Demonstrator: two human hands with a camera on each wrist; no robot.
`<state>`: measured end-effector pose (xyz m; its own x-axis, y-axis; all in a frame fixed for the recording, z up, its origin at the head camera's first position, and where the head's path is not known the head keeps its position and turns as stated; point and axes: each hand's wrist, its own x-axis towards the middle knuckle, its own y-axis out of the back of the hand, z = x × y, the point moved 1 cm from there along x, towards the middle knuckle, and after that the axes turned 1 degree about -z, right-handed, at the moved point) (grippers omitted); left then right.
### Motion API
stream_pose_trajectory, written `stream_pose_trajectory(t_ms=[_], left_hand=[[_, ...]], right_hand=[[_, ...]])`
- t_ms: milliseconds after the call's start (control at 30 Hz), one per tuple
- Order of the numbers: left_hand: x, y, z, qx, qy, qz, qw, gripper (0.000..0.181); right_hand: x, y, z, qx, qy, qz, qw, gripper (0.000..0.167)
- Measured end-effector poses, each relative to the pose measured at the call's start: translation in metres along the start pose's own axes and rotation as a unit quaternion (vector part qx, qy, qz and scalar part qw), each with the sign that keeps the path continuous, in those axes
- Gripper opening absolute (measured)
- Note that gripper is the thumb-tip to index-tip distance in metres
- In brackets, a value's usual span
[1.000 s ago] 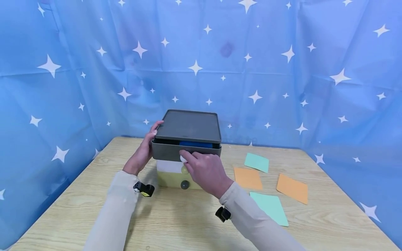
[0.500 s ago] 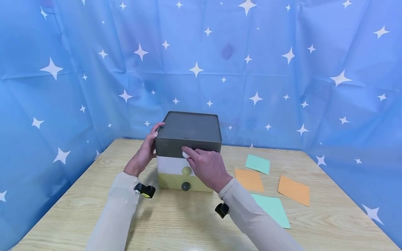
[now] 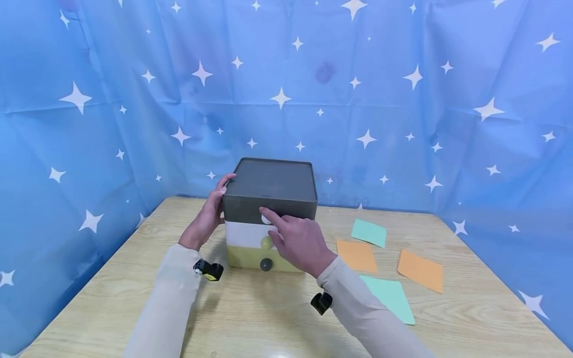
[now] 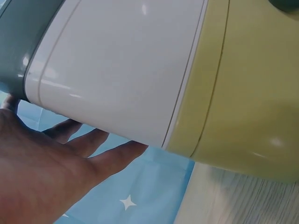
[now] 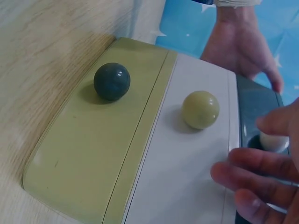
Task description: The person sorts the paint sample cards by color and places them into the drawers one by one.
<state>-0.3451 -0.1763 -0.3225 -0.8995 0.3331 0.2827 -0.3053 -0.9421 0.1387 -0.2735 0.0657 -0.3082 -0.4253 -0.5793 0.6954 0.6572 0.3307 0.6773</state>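
A small three-tier drawer box (image 3: 273, 179) stands on the table, its grey top drawer flush beneath the lid. Along its left side lies my left hand (image 3: 203, 223), fingers extended against the wall; the left wrist view shows that hand (image 4: 46, 172) beside the white tier (image 4: 117, 70). My right hand (image 3: 304, 243) is at the front, the index finger reaching over the white knob (image 3: 265, 219) of the grey drawer. In the right wrist view the fingers (image 5: 261, 175) are spread loosely around the white knob (image 5: 274, 142), not curled round it.
Below are a yellow-green knob (image 3: 266, 242) on the white drawer and a dark knob (image 3: 266, 264) on the yellow-green one. Right of the box, green paper (image 3: 369, 232) and orange paper (image 3: 421, 271) lie among several sheets. A starry blue curtain (image 3: 277, 119) hangs behind the table (image 3: 134, 278).
The grey top drawer, partly out with something blue inside, has slid back in under the lid. My right hand moved inward with it, and its fingers have loosened at the white knob.
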Motion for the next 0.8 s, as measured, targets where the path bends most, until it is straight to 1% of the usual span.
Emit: stream_pose_trajectory(t_ms=[100, 167, 267, 333, 400, 600, 667, 800], left_hand=[[0.0, -0.001, 0.001, 0.004, 0.0, 0.002, 1.0, 0.056], [0.0, -0.001, 0.0, 0.006, 0.001, 0.005, 1.0, 0.056], [0.001, -0.002, -0.001, 0.005, 0.002, 0.004, 1.0, 0.056], [0.001, -0.003, -0.001, 0.001, 0.002, 0.003, 1.0, 0.056], [0.001, -0.004, -0.001, -0.001, 0.003, 0.001, 1.0, 0.056], [0.0, -0.004, -0.003, 0.0, 0.006, 0.003, 1.0, 0.056], [0.0, -0.003, -0.002, 0.003, 0.006, 0.003, 1.0, 0.056], [0.001, -0.002, 0.0, 0.01, 0.006, 0.004, 0.9999, 0.056]], right_hand=[[-0.004, 0.002, -0.001, 0.012, 0.01, -0.004, 0.9999, 0.049], [-0.007, 0.001, -0.003, 0.022, 0.025, 0.001, 0.9994, 0.046], [-0.013, -0.004, -0.006, 0.03, 0.05, 0.011, 0.9982, 0.032], [-0.016, -0.008, -0.008, 0.028, 0.058, 0.012, 0.9979, 0.022], [-0.019, -0.013, -0.008, 0.019, 0.059, 0.007, 0.9981, 0.018], [-0.022, -0.029, -0.008, 0.008, 0.043, -0.031, 0.9986, 0.028], [-0.022, -0.032, -0.009, 0.007, 0.042, -0.033, 0.9986, 0.028], [-0.02, -0.035, -0.01, -0.005, 0.043, -0.022, 0.9988, 0.028]])
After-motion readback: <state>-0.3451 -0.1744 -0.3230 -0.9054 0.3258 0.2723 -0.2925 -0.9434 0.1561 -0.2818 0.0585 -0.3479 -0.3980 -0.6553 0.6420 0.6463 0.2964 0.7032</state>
